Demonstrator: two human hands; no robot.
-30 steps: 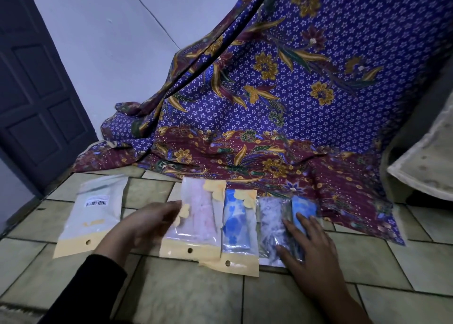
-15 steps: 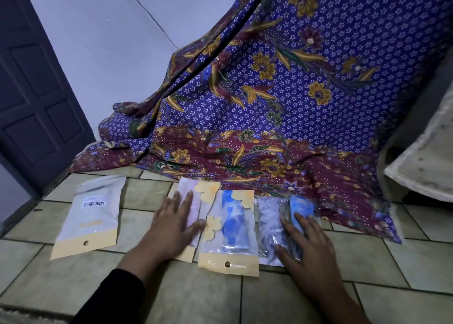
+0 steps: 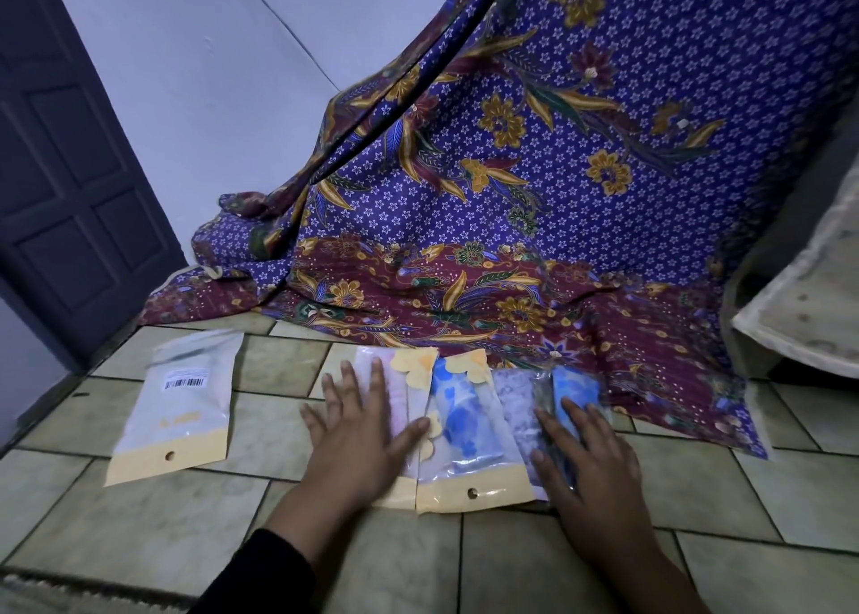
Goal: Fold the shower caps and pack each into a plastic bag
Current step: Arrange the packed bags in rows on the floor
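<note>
Several packed plastic bags lie side by side on the tiled floor. My left hand (image 3: 355, 437) presses flat, fingers spread, on the bag with a pink cap (image 3: 395, 393). Beside it lies the bag with a blue-and-white cap (image 3: 460, 432), its yellow header strip toward me. Further right sit a bag with a grey-white cap (image 3: 516, 409) and one with a light blue cap (image 3: 574, 390). My right hand (image 3: 588, 474) rests flat on these two, fingers straight. A separate bag with a barcode label (image 3: 179, 404) lies apart at the left.
A purple and maroon floral cloth (image 3: 534, 195) drapes down from the wall onto the floor just behind the bags. A dark door (image 3: 60, 172) stands at the left. A pale cushion edge (image 3: 809, 311) juts in at the right.
My left hand moved from the pink bag's left edge onto its top and now presses it flat; that bag shifted under the blue-and-white one. My right hand stayed put.
</note>
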